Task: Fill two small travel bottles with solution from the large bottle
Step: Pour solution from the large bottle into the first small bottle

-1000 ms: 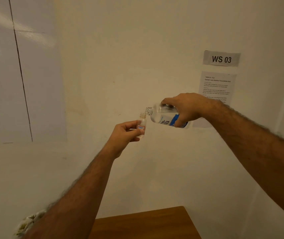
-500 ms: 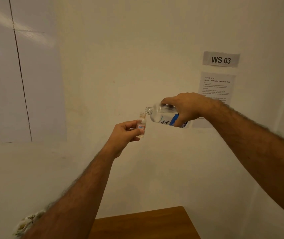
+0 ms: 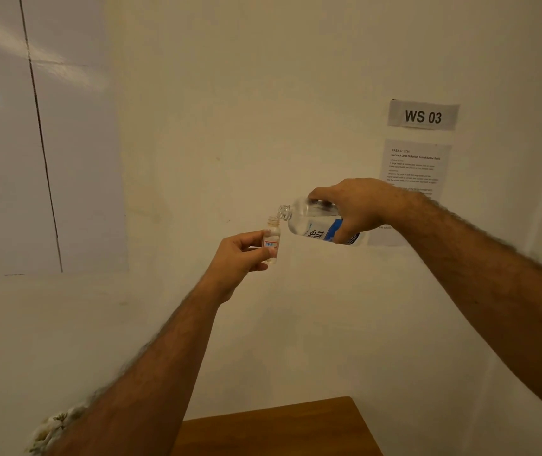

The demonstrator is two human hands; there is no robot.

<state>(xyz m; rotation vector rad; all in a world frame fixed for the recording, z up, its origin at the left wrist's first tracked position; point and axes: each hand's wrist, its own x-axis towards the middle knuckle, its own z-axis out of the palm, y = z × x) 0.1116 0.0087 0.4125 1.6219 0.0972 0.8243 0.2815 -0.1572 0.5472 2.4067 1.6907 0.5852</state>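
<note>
My left hand [image 3: 238, 256] pinches a small clear travel bottle [image 3: 271, 240] with a red label, held upright and uncapped in front of the wall. My right hand [image 3: 358, 209] grips the large clear bottle [image 3: 312, 222] with a blue and white label. That bottle is tipped on its side, its open neck just above and to the right of the small bottle's mouth. Both are held in the air, well above the table. No second travel bottle is in view.
A corner of a brown wooden table [image 3: 279, 429] shows at the bottom. The white wall carries a "WS 03" sign [image 3: 423, 116] and a printed sheet [image 3: 414, 167] behind my right hand. A flowered cloth [image 3: 52, 426] peeks out at lower left.
Both hands and bottles have stayed almost still; the large bottle stays tipped over the small one.
</note>
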